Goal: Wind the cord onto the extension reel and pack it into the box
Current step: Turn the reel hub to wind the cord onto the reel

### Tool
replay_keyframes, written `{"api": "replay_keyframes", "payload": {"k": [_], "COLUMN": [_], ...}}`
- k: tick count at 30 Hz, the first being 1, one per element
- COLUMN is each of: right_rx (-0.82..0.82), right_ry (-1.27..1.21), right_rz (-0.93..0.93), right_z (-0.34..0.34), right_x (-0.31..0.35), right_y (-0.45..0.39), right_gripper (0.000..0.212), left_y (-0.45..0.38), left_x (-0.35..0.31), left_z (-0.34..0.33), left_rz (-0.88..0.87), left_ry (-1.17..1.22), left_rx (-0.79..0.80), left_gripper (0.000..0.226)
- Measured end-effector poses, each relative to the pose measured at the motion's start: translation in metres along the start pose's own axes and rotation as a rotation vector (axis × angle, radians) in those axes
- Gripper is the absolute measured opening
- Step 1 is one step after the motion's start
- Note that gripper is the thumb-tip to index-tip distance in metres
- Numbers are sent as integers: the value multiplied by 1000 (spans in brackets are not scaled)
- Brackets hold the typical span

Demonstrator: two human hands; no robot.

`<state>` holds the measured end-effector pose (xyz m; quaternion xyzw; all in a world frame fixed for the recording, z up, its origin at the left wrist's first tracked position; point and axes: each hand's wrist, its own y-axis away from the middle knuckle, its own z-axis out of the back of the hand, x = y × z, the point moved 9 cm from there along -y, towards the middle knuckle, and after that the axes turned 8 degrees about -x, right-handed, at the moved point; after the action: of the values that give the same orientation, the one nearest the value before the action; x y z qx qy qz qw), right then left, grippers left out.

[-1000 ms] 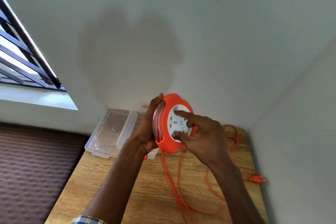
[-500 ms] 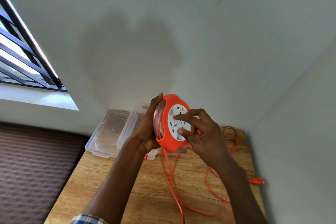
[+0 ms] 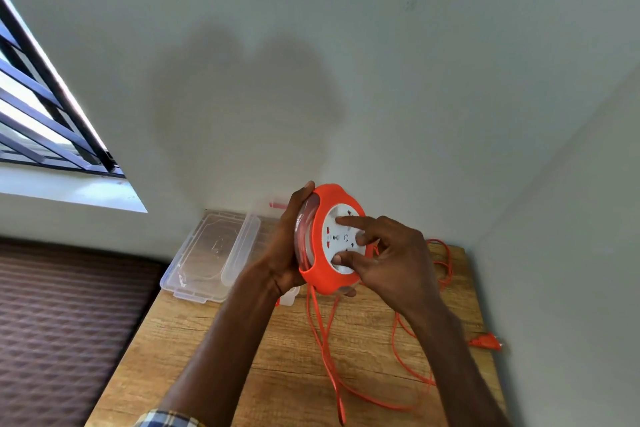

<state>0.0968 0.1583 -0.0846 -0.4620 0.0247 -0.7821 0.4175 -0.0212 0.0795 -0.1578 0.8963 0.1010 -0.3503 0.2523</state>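
Note:
I hold an orange extension reel [image 3: 320, 255] with a white socket face upright above the wooden table [image 3: 242, 340]. My left hand [image 3: 289, 246] grips its back and rim. My right hand [image 3: 391, 260] rests on the white face, with the index finger and thumb pressed on it. Orange cord [image 3: 329, 350] hangs from the reel and lies in loose loops over the table. Its orange plug [image 3: 486, 340] lies at the right edge. A clear plastic box [image 3: 289, 295] shows only as a corner behind my left wrist.
A clear plastic lid [image 3: 211, 253] lies at the table's far left corner. White walls close the table in at the back and right. A barred window [image 3: 38, 104] is at the left, with brown patterned fabric [image 3: 62, 329] below it.
My right hand's fingers have shifted round on the white socket face, turning it. The loose cord loops on the table have shifted.

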Motion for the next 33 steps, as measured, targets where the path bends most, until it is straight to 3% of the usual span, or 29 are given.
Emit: {"api": "replay_keyframes", "payload": {"k": [4, 6, 9, 11, 14, 16, 21, 24, 28, 30, 33], "right_rx": [-147, -139, -74, -65, -53, 61, 270, 266, 130, -24, -167], "right_ry": [-209, -344, -225, -88, -72, -70, -1, 34, 129, 144, -48], "right_rz": [-369, -541, -460, -311, -58, 57, 119, 104, 84, -56, -405], "right_z": [-12, -27, -25, -15, -4, -6, -18, -24, -11, -6, -13], "right_x": [-14, -17, -11, -7, 2, 5, 3, 3, 7, 2, -16], "right_y": [11, 21, 15, 7, 2, 3, 8, 9, 6, 8, 15], "right_gripper": [54, 46, 37, 34, 27, 35, 57, 66, 66, 63, 67], "left_y": [-2, -3, -2, 0, 3, 4, 3, 2, 3, 3, 2], "left_x": [5, 6, 5, 2, -4, -6, 0, 4, 4, 2, 4], "left_z": [-8, -10, -5, -1, 1, 1, 4, 1, 0, -2, -6], "left_rz": [0, -6, 2, 0, -4, -10, 28, 47, 31, 12, -4], "left_ry": [-37, -64, -24, 16, 53, 67, 70, 39, 10, 5, -27], "left_rx": [4, 8, 9, 21, 40, 42, 63, 79, 61, 45, 30], "left_gripper": [71, 70, 71, 72, 73, 72, 72, 70, 69, 68, 68]}}
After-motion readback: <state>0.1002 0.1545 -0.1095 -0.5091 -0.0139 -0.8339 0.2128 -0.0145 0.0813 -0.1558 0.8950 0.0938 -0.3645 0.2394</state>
